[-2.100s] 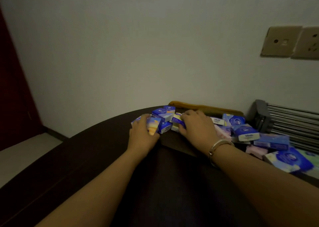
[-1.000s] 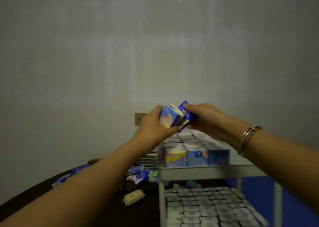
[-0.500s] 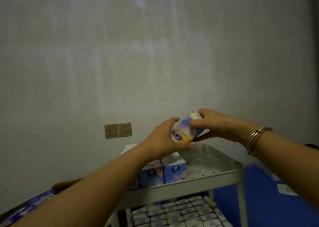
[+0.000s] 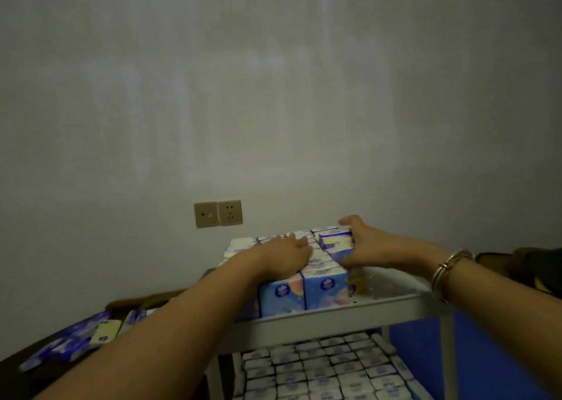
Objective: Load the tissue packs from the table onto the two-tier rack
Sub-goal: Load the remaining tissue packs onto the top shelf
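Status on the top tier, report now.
Left hand flat on shelved packs. Right hand grips new packs, setting them on top tier. More packs on table. Nothing blocking.

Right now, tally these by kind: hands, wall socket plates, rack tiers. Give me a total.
Hands: 2 (left hand flat on the stacked tissue packs; right hand gripping the held packs)
Wall socket plates: 2
Rack tiers: 2 (top tier, lower tier)
Total: 6
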Available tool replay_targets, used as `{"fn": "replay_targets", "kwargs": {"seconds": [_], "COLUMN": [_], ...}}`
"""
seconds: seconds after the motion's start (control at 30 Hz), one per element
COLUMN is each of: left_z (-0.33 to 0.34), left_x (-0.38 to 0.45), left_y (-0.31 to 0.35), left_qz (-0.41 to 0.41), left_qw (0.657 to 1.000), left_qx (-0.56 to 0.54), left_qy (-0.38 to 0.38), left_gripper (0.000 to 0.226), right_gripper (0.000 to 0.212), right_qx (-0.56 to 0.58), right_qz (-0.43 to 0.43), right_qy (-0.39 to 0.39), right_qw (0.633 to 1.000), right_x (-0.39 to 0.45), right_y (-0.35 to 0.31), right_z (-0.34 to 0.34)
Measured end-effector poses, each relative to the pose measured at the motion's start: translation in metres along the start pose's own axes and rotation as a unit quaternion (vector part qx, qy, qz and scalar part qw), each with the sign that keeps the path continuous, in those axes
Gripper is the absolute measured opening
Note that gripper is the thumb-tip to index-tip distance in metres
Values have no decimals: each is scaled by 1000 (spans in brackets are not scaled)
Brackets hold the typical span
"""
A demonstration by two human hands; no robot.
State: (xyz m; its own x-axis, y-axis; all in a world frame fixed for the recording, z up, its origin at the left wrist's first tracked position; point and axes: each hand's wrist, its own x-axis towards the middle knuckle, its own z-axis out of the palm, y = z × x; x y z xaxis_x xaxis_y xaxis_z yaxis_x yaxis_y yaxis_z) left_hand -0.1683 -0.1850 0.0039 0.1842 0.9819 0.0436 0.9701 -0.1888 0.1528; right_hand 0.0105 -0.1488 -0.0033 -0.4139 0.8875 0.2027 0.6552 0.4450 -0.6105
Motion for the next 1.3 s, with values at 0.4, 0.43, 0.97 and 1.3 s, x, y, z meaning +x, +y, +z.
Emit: {"fn": "replay_targets", "kwargs": {"seconds": [0.4,0.43,0.97,1.3], "left_z": [-23,-30,27,109], "left_x": [-14,-19,-185,-211], "left_y": [-9,-17,-272,-424], "left_qz": [30,27,-224,-365], "left_qw": [982,979,840,833], "left_qx": [-133,-136,-296,-260], "left_qy": [129,150,396,324], "left_gripper": [40,39,22,22], "right_gripper": [67,65,20,34], "right_qx": [-83,-65,94,28], "right_qz": [-5,-21,-135,-41], "right_qy": [4,30,7,-64], "right_qw": [997,997,986,997], "right_x": [-19,-17,40,131], "right_y": [-30,-39,-257,-207], "right_z": [-18,-20,235,416]}}
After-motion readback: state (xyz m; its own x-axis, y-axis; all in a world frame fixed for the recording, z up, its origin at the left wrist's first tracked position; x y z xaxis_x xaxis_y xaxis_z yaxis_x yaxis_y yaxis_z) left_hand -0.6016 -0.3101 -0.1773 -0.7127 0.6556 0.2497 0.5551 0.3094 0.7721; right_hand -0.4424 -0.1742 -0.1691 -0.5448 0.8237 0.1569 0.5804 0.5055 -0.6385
